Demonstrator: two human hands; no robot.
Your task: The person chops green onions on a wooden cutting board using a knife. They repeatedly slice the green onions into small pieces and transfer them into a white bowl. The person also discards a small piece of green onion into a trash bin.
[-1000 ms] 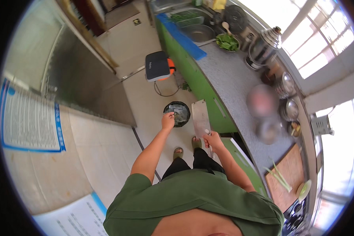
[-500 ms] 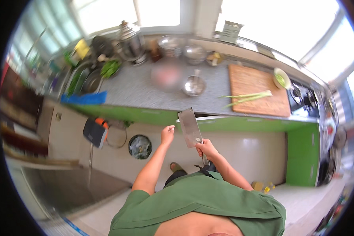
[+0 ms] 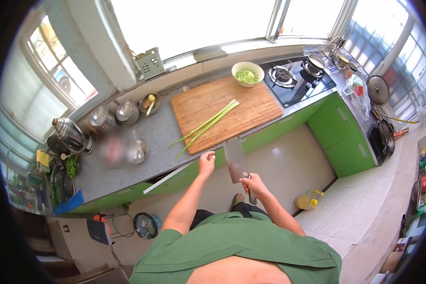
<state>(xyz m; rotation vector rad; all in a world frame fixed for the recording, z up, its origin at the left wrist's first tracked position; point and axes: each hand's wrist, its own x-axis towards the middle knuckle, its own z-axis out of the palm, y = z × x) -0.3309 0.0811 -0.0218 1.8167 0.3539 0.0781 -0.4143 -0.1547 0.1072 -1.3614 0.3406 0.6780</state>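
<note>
Cleaver first: my right hand is clamped round its handle, forearm reaching forward, blade pointing toward the table. My left hand, apart from it, hangs bent-fingered near the cutting board; whether its fingertips meet I cannot tell. Green stalks overhang the board. Farther left, blur obscures something reddish.

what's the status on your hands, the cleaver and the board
Right hand gripping cleaver; left hand looks empty. Green stalks on wooden board, tips past its edge. Green cabinet front ajar below counter.
</note>
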